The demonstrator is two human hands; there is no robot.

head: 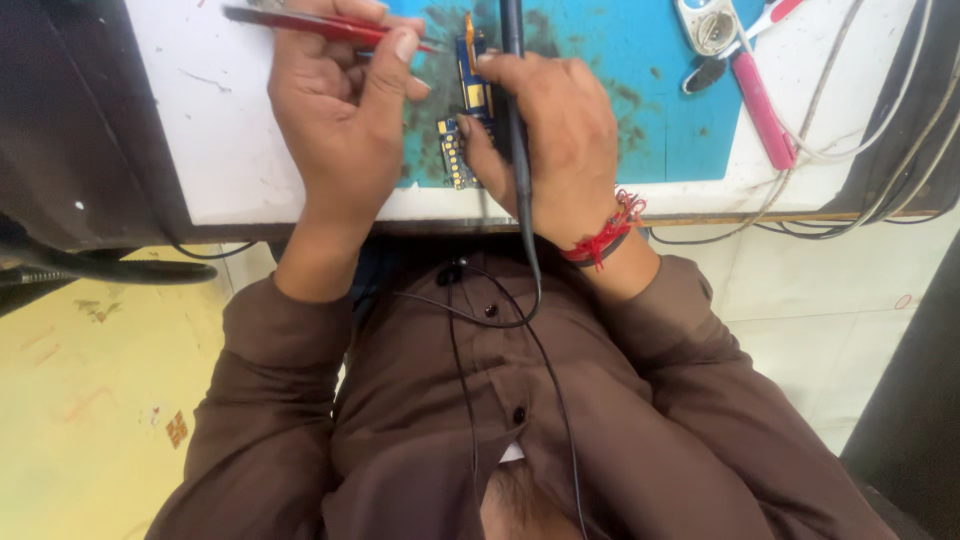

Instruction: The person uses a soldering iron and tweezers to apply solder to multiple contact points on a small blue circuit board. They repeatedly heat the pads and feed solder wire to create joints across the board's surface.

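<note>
Head view, looking down at a white table (215, 150) with a blue-green work mat (640, 110) on it; all places given relative to this mat.

On the mat's left part, near its front edge: a small blue circuit board (468, 95) with gold contacts, lying flat and long, partly hidden by both hands.

Just beyond the mat's left edge and reaching over it: left hand (340, 110), fingers closed around red tweezers (310, 24). Thumb (392, 62) pressing on top of the tweezers, tips pointing toward the board. Contact between tips and board not possible to tell.

Over the mat's left part, just right of the board: right hand (560, 130), closed around a thin black tool (514, 90) like a pen, held almost upright, its tip hidden. Fingertips (470, 135) touching the board's edge. Black cable (530, 280) running from the tool down past the mat's front edge, over the brown shirt (600, 420). Red thread band (608, 235) on the right wrist.

At the mat's far right corner: a pink-handled tool (762, 105) lying partly off the mat, and a small round metal thing (708, 28) beside it. Right of the mat: white cables (850, 130) on the table.

Below the table, left of the mat: yellow floor (90, 400).
</note>
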